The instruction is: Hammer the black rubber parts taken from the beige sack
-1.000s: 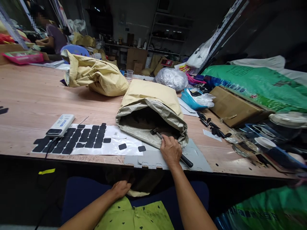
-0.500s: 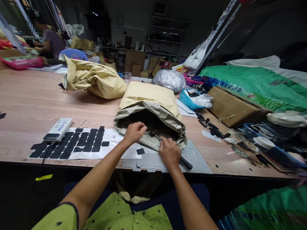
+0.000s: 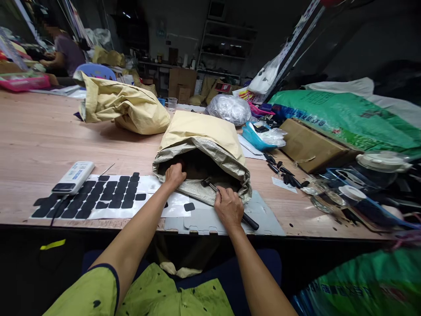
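At the near edge of the table (image 3: 39, 140), dead centre, both hands are on the woven sack (image 3: 202, 131), which lies on its side with its mouth facing me. I see the left hand (image 3: 174, 174) at the left of the opening, fingers tucked into the dark mouth and hidden, so I can't tell whether they close on anything. I've got the right hand (image 3: 228, 208) clamped round a small hammer (image 3: 249, 220), its head on the sack's lower lip and its black handle out over the grey sheet (image 3: 268, 219). My call: pin that lip down with the hammer hand so the mouth stays wide, and feel inside slowly. Left of the sack, black pads (image 3: 108, 193) and a remote (image 3: 73, 177) lie close, so mind the elbow.
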A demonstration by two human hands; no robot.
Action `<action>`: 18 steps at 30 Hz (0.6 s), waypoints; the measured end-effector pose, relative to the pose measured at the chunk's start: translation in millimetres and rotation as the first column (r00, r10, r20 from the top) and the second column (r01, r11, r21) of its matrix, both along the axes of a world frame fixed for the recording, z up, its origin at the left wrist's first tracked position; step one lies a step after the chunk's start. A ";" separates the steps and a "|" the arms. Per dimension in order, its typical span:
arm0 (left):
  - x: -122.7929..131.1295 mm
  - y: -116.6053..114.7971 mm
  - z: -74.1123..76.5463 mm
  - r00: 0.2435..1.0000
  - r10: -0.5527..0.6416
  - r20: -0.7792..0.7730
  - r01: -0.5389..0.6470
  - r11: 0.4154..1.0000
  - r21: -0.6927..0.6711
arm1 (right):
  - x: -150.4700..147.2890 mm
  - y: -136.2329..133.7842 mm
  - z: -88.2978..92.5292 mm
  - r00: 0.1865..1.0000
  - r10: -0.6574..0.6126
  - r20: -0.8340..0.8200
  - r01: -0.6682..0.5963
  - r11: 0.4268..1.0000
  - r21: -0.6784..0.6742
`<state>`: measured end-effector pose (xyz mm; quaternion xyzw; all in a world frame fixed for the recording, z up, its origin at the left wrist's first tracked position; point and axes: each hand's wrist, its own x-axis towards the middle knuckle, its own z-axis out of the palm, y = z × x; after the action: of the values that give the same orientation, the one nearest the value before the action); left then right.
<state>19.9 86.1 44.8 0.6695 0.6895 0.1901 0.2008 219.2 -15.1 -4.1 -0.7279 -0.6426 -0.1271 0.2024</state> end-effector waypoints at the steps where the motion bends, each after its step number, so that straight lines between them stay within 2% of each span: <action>1: -3.0 -7.3 3.0 0.998 -0.029 0.052 0.026 0.998 0.064 | 0.0 0.0 0.1 1.000 -0.002 0.000 0.002 1.000 -0.001; 3: -10.6 -27.4 8.6 0.963 -0.187 0.194 0.149 0.969 0.197 | 0.1 0.2 0.1 1.000 0.001 0.002 -0.001 1.000 0.000; 4: -14.8 -39.5 10.5 0.918 -0.300 0.260 0.239 0.941 0.240 | 0.2 0.3 0.1 1.000 0.005 0.003 -0.005 1.000 0.002; 6: -23.0 -64.1 10.2 0.809 -0.482 0.335 0.421 0.874 0.241 | 0.4 0.4 0.0 1.000 0.010 0.004 -0.010 1.000 0.007; 7: -26.5 -75.0 7.8 0.777 -0.529 0.342 0.479 0.848 0.224 | 0.5 0.3 -0.1 1.000 0.011 0.005 -0.011 1.000 0.007; 9: -31.5 -91.5 -1.0 0.773 -0.553 0.310 0.519 0.833 0.193 | 0.4 0.1 -0.4 1.000 0.008 0.009 -0.008 1.000 0.002; 11: -33.7 -100.0 -12.5 0.809 -0.522 0.269 0.490 0.853 0.181 | 0.4 -0.1 -0.9 1.000 0.001 0.007 -0.001 1.000 -0.004; 14: -33.8 -102.2 -26.6 0.841 -0.471 0.264 0.430 0.880 0.200 | 0.8 0.6 -1.4 1.000 -0.005 -0.021 0.005 1.000 -0.004; 18: -32.3 -100.4 -31.4 0.858 -0.446 0.255 0.404 0.893 0.201 | 2.3 1.6 0.2 0.999 0.013 -0.051 -0.014 1.000 -0.011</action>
<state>-12.4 -14.3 13.4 0.7817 0.4717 0.2865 0.2905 221.6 -13.5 -3.8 -0.7277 -0.6429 -0.1032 0.2154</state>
